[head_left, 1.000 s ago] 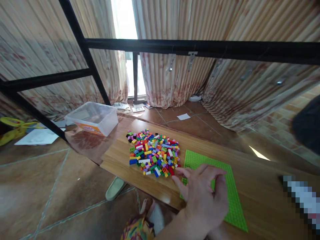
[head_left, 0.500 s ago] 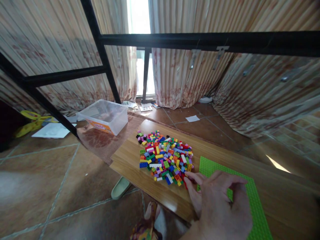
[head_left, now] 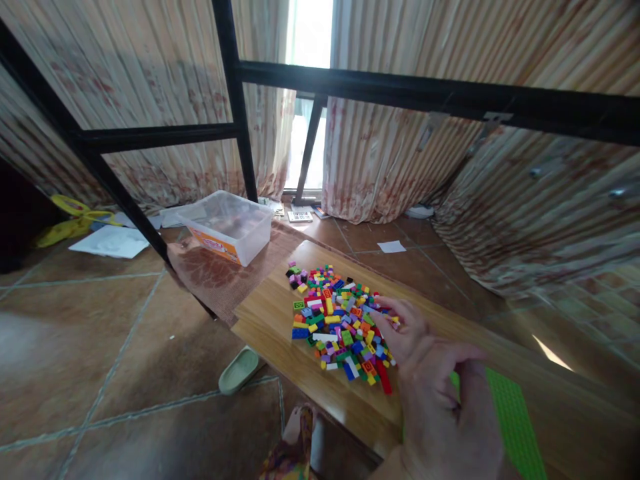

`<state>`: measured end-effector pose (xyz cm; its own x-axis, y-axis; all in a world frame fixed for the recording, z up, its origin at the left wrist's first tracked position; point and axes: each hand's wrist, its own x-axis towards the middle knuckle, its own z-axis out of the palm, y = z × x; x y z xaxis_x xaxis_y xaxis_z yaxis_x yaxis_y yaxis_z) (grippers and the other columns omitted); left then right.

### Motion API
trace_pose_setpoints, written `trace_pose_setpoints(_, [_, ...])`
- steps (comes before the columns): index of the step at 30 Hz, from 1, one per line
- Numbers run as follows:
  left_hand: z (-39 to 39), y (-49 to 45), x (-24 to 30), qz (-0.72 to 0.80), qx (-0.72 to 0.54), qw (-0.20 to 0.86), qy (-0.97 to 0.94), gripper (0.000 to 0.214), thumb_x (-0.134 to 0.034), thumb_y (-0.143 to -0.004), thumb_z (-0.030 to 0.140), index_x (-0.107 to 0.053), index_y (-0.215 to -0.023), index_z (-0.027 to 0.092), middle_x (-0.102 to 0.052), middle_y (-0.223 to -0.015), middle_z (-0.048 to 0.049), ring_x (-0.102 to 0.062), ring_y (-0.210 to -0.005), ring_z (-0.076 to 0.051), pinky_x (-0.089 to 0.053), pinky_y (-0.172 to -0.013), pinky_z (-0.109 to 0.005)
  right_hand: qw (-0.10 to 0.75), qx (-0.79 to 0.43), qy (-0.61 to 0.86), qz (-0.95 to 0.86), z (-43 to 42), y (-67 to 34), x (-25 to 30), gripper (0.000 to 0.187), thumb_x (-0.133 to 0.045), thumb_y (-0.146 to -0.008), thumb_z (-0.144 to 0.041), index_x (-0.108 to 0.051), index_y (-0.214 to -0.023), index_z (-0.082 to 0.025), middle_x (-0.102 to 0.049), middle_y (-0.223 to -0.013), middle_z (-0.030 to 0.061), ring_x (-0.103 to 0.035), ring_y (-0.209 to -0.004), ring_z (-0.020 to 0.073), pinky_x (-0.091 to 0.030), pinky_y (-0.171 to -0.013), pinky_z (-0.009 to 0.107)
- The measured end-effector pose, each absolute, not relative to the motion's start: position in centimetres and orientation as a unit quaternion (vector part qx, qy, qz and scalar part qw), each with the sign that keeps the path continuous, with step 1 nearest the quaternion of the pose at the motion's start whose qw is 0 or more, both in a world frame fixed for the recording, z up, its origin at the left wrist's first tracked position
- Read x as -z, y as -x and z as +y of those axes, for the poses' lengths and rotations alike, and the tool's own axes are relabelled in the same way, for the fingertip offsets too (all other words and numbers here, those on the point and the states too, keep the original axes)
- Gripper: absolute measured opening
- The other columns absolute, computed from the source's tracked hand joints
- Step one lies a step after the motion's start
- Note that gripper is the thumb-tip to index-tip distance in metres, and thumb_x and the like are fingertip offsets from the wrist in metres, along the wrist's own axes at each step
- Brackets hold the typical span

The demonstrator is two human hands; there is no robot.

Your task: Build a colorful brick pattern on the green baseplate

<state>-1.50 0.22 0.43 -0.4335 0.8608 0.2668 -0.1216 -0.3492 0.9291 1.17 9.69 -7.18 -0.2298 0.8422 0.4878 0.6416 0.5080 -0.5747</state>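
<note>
A heap of small coloured bricks [head_left: 335, 320] lies on a low wooden table [head_left: 270, 313]. My right hand [head_left: 440, 380] reaches in from the lower right, its back towards me. Thumb and forefinger are pressed together at the right edge of the heap, among the bricks, and the other fingers are curled. What the fingertips pinch is too small to make out. A green studded baseplate [head_left: 510, 413] lies flat on the table to the right, partly hidden under my hand. My left hand is out of sight.
A clear plastic box [head_left: 227, 227] stands on a brown mat beyond the table's left end. Black metal frame bars [head_left: 240, 133] cross in front of striped curtains. On the tiled floor are a green slipper [head_left: 240, 370], white papers [head_left: 113, 241] and my foot [head_left: 295, 433].
My right hand has moved from the baseplate's near-left corner up to the right edge of the brick heap, and thumb and forefinger have closed together. The view has swung left.
</note>
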Motion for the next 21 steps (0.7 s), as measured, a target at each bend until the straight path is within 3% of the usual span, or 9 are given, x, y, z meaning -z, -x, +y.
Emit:
trace_pose_setpoints(2, [0.3, 1.8, -0.2, 0.449, -0.722, 0.348, -0.394, 0.018, -0.051, -0.088, 0.015, -0.068, -0.085, 0.02, -0.067, -0.077, -0.0023, -0.062, -0.073, -0.014, -0.05, -0.068, -0.027, 0.345, -0.112, 0.474, -0.802, 10.9, 0.3, 6.4, 0.025, -0.055, -0.084, -0.037, -0.067, -0.101, -0.024, -0.068, -0.097, 0.0066, -0.058, -0.091, 0.0241, -0.046, -0.082, 0.04])
trace_pose_setpoints(5, [0.4, 1.9, 0.2, 0.453, -0.723, 0.349, -0.387, 0.017, -0.053, -0.087, 0.016, -0.069, -0.083, 0.021, -0.068, -0.076, -0.0025, -0.062, -0.072, -0.015, -0.05, -0.071, -0.029, 0.293, -0.104, 0.459, -0.832, 11.5, 1.8, 6.1, 0.024, -0.056, -0.083, -0.033, -0.069, -0.101, -0.024, -0.07, -0.096, 0.0061, -0.057, -0.092, 0.0245, -0.043, -0.083, 0.04])
trace_pose_setpoints(9, [0.6, 2.0, 0.6, 0.464, -0.724, 0.349, -0.372, 0.016, -0.054, -0.086, 0.017, -0.069, -0.081, 0.022, -0.068, -0.075, -0.0034, -0.062, -0.073, -0.017, -0.051, -0.074, -0.033, 0.293, -0.117, 0.454, -0.833, 11.6, 2.7, 6.6, 0.02, -0.06, -0.08, -0.031, -0.072, -0.095, -0.026, -0.071, -0.089, 0.0056, -0.057, -0.09, 0.0249, -0.043, -0.079, 0.038])
trace_pose_setpoints(14, [0.4, 2.6, 0.3, 0.445, -0.714, 0.363, -0.401, 0.019, -0.052, -0.087, 0.015, -0.07, -0.084, 0.022, -0.068, -0.076, -0.0026, -0.062, -0.073, -0.015, -0.05, -0.071, -0.028, 0.372, -0.188, 0.458, -0.785, 11.4, 1.6, 6.2, 0.015, -0.066, -0.075, -0.033, -0.074, -0.087, -0.027, -0.071, -0.085, 0.0046, -0.059, -0.085, 0.0231, -0.046, -0.077, 0.037])
trace_pose_setpoints(18, [0.5, 3.6, 0.3, 0.441, -0.706, 0.377, -0.407, 0.018, -0.051, -0.089, 0.018, -0.068, -0.092, 0.022, -0.069, -0.087, -0.0032, -0.062, -0.084, -0.015, -0.048, -0.08, -0.028, 0.457, -0.377, 0.455, -0.665, 9.1, -2.4, 4.5, 0.029, -0.069, -0.072, -0.037, -0.073, -0.097, -0.024, -0.071, -0.096, 0.0068, -0.062, -0.086, 0.0225, -0.049, -0.077, 0.036])
trace_pose_setpoints(21, [1.4, 4.4, 0.9, 0.474, -0.702, 0.416, -0.331, 0.018, -0.051, -0.088, 0.022, -0.065, -0.101, 0.02, -0.067, -0.095, -0.0045, -0.061, -0.087, -0.015, -0.048, -0.08, -0.027, 0.527, -0.464, 0.492, -0.515, 6.2, -5.6, 3.9, 0.026, -0.074, -0.069, -0.034, -0.072, -0.093, -0.025, -0.072, -0.093, 0.0041, -0.064, -0.081, 0.019, -0.05, -0.073, 0.032])
